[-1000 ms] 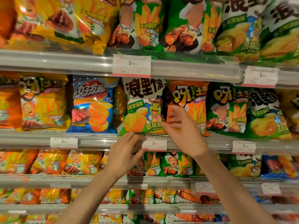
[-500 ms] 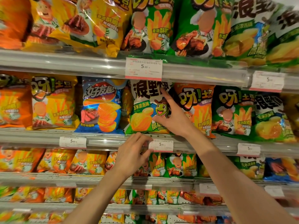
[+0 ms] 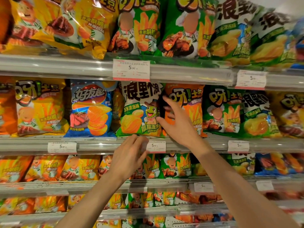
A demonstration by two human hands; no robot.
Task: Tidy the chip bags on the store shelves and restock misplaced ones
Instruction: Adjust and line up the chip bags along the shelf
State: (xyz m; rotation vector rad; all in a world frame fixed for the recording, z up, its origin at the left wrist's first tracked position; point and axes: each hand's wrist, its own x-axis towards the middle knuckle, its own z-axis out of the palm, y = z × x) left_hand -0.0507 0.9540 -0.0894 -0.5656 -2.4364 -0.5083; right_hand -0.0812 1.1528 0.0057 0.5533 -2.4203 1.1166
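Observation:
A green-and-white chip bag with a frog cartoon (image 3: 139, 111) stands on the middle shelf between a blue chip bag (image 3: 91, 109) and an orange chip bag (image 3: 192, 102). My right hand (image 3: 177, 122) is spread open at the gap between the frog bag and the orange bag, fingertips touching the frog bag's right edge and thumb near its lower right corner. My left hand (image 3: 130, 155) hovers below, against the shelf rail (image 3: 98, 145) under the frog bag, fingers loosely curled and holding nothing.
Shelves above and below are packed with yellow, green and orange chip bags. Price tags (image 3: 131, 69) (image 3: 156, 146) (image 3: 62, 147) hang on the rails. A second frog-brand green bag (image 3: 256, 116) sits further right on the middle shelf.
My right hand shifted from the front of the frog bag to its right edge and opened its fingers. My left hand stayed at the rail. The view moved closer.

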